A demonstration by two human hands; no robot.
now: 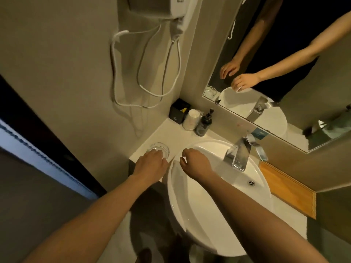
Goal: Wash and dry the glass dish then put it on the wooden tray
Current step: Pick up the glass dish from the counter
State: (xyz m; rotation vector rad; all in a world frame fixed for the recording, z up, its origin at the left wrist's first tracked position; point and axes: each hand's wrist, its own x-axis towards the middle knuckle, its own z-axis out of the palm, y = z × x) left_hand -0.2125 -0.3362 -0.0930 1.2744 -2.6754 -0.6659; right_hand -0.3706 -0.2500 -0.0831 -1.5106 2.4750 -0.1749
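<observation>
Dim bathroom: beige walls (66, 54), mirror (284, 73), white basin (190, 205).

Left hand (152, 164) over glass dish (158, 149) beside sink (190, 215).

Counted: 1 glass dish (159, 148), 1 sink (218, 202), 1 faucet (239, 155), 1 wooden tray (288, 190), 1 pump bottle (204, 123), 1 black box (178, 113), 1 wrapped cup stack (191, 119), 1 mirror (303, 103), 1 wall dryer w/ cord (163, 8), 2 hands: left (152, 164), right (195, 164).
</observation>
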